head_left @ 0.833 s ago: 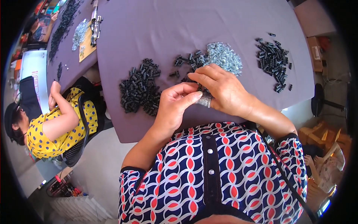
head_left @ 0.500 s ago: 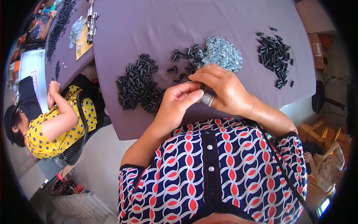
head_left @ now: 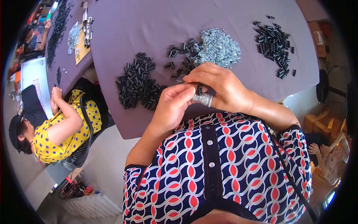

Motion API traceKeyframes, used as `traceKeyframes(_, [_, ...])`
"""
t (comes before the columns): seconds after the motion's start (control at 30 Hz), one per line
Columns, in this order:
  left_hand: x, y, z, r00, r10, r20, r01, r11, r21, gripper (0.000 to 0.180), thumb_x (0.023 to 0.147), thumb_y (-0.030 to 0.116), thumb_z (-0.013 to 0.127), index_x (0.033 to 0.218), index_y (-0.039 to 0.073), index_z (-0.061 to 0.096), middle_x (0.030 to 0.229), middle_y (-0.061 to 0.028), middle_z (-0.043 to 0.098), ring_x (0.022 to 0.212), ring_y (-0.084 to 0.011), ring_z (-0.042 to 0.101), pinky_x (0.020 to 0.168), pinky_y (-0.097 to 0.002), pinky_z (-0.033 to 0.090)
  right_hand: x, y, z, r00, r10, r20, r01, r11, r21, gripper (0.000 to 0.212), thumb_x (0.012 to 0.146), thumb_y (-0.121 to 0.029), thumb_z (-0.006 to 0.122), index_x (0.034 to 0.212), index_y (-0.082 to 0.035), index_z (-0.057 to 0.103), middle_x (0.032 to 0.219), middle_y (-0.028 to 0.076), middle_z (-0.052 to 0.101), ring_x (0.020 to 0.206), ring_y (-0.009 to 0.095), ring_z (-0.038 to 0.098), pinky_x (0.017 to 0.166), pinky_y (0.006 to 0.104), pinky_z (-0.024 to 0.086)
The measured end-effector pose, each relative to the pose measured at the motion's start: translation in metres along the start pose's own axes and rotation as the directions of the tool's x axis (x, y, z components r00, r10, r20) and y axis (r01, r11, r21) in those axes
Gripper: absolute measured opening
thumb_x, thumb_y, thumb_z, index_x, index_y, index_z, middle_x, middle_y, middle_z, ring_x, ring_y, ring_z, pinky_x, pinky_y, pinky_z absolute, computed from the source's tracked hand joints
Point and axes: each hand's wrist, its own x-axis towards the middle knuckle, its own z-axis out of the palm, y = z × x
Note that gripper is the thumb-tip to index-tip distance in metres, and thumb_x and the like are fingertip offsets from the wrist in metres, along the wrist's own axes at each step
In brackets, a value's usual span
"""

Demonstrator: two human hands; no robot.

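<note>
1. Grey cloth covers the big table [head_left: 156,26] that fills the upper half of the frame, with a second table running off at the upper left.
2. At mid-frame the left hand [head_left: 172,106] and the right hand [head_left: 220,86] meet just above the table's near edge, fingertips touching.
3. Between them stands a small black part [head_left: 199,89], upright, pinched by the fingers of both hands.
4. The right hand also grips a clump of silvery springs [head_left: 202,99] low in its palm, just below the black part.
5. A heap of black parts [head_left: 137,83] lies left of the hands, near the left hand.
6. A pile of silvery springs [head_left: 219,46] sits just above the hands, with a few black parts scattered at its left.
7. Another heap of black parts [head_left: 274,39] lies at the upper right, well apart.
8. A person in a yellow dotted top [head_left: 59,130] sits at the left, at the second table.
</note>
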Motion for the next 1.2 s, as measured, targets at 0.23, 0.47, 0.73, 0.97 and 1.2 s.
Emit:
traceKeyframes(0.23, [-0.006,0.002,0.007,0.999,0.039,0.026,-0.042,0.992,0.121,0.02,0.099,0.007,0.06,0.11,-0.008,0.068,0.113,-0.012,0.07,0.104,-0.0162,0.064,0.098,-0.0326,0.049,-0.003,-0.001,-0.001,1.0,0.009,-0.008,-0.009,0.996,0.09,0.043,0.081,-0.01,0.076,0.12,0.002,0.065,0.112,0.017,0.066,0.101,0.033,0.064,0.082,0.0389,0.054])
traceKeyframes(0.47, [-0.006,0.002,0.008,0.999,0.032,-0.021,-0.029,0.993,0.116,0.018,0.096,0.003,0.062,0.108,-0.008,0.069,0.112,-0.0113,0.07,0.102,-0.015,0.065,0.096,-0.0306,0.05,-0.004,0.002,0.001,0.999,-0.041,-0.028,0.044,0.995,0.09,0.045,0.08,-0.012,0.077,0.122,0.001,0.066,0.112,0.016,0.067,0.101,0.03,0.064,0.08,0.0375,0.054])
traceKeyframes(0.73, [-0.004,-0.002,0.005,0.999,0.048,-0.009,-0.046,0.988,0.145,0.018,0.096,0.002,0.061,0.108,-0.008,0.07,0.111,-0.012,0.07,0.102,-0.0157,0.065,0.096,-0.0306,0.049,-0.004,0.01,0.006,0.995,-0.085,-0.049,0.09,0.99,0.111,0.046,0.079,-0.01,0.078,0.123,0.001,0.066,0.111,0.015,0.067,0.096,0.029,0.063,0.077,0.0363,0.054])
traceKeyframes(0.97, [-0.002,-0.005,0.002,0.999,0.039,0.013,-0.041,0.991,0.126,0.018,0.097,0.002,0.059,0.108,-0.008,0.069,0.111,-0.0132,0.07,0.104,-0.0177,0.065,0.097,-0.032,0.049,-0.007,0.013,0.007,0.995,-0.098,-0.029,0.1,0.989,0.11,0.046,0.079,-0.008,0.076,0.123,0.002,0.065,0.112,0.016,0.068,0.099,0.031,0.064,0.075,0.0374,0.055])
traceKeyframes(1.2, [-0.003,-0.021,-0.002,0.999,-0.04,0.004,0.04,0.993,-0.113,0.021,0.098,0.003,0.059,0.114,-0.007,0.067,0.112,-0.0127,0.07,0.105,-0.0191,0.066,0.097,-0.0343,0.05,-0.016,0.016,0.01,0.981,-0.193,0.004,0.193,0.977,-0.089,0.045,0.078,-0.01,0.074,0.12,0.004,0.065,0.123,0.017,0.067,0.115,0.039,0.064,0.093,0.0441,0.054])
